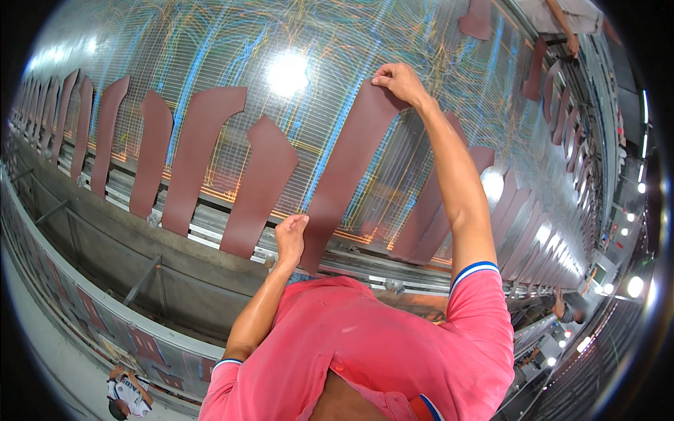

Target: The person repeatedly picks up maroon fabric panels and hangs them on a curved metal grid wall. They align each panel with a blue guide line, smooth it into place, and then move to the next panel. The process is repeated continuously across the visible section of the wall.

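A long maroon sheet piece, leather-like (351,168), lies slantwise over the near edge of a large marked table (232,42). At its far end, my right hand (401,83) pinches the top left corner between thumb and fingers. Beside its lower left edge is my left hand (289,240), fingers curled in and thumb tip against that edge. Whether those fingers grip anything is hidden. Just left of it lies a similar piece with a pointed top (263,182). Past my right forearm, more maroon pieces (428,203) partly overlap.
Similar pieces (203,154) line the table edge toward both sides. A metal rail (210,221) runs along this edge. Behind me stands another long table (151,351), with a person (130,393) beside it. Another person's arm (562,24) shows at the far right.
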Tool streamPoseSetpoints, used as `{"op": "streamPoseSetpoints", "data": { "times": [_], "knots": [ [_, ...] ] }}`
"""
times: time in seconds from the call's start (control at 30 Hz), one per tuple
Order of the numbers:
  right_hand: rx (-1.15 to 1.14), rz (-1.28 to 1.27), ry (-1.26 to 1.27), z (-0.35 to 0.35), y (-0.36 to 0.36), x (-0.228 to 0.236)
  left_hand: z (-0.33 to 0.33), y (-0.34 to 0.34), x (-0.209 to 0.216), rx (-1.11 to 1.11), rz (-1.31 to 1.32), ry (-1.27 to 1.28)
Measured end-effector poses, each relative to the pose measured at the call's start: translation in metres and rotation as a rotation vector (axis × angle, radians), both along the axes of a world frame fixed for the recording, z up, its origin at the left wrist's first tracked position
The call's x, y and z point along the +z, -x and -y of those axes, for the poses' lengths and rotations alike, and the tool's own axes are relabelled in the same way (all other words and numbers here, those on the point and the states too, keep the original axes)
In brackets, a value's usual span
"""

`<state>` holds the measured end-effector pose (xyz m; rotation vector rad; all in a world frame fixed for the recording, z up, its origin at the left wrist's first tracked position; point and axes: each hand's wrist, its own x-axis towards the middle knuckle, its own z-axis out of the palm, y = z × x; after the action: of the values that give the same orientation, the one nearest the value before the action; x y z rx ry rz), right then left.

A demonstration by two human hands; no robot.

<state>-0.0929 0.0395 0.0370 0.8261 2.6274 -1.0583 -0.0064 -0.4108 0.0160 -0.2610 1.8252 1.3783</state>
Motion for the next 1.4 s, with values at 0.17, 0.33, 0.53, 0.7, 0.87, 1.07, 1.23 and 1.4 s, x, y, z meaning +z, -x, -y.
{"op": "streamPoseSetpoints", "data": {
  "times": [0.17,0.33,0.53,0.7,0.87,1.07,1.23,1.4],
  "knots": [
    [0.041,-0.069,-0.073,-0.006,0.002,-0.011,-0.004,0.007,0.009,-0.055,-0.059,0.094],
    [0.154,-0.031,-0.151,-0.015,0.008,-0.017,-0.005,0.007,0.005,-0.067,-0.087,0.152],
    [0.074,0.059,-0.091,-0.008,0.02,-0.008,-0.006,0.017,0.008,-0.151,-0.178,0.289],
    [0.062,0.049,-0.116,-0.013,0.021,-0.019,-0.007,0.02,0.005,-0.178,-0.154,0.327],
    [0.058,0.09,-0.055,-0.017,0.023,-0.02,-0.006,0.02,0.003,-0.191,-0.162,0.336],
    [0.07,0.157,-0.049,-0.018,0.027,-0.013,-0.007,0.02,0.003,-0.168,-0.138,0.305],
    [0.077,0.113,-0.056,-0.02,0.025,-0.016,-0.009,0.022,0.006,-0.186,-0.16,0.303],
    [0.057,0.12,-0.032,-0.02,0.026,-0.019,-0.012,0.025,0.013,-0.206,-0.17,0.322]
  ]
}}
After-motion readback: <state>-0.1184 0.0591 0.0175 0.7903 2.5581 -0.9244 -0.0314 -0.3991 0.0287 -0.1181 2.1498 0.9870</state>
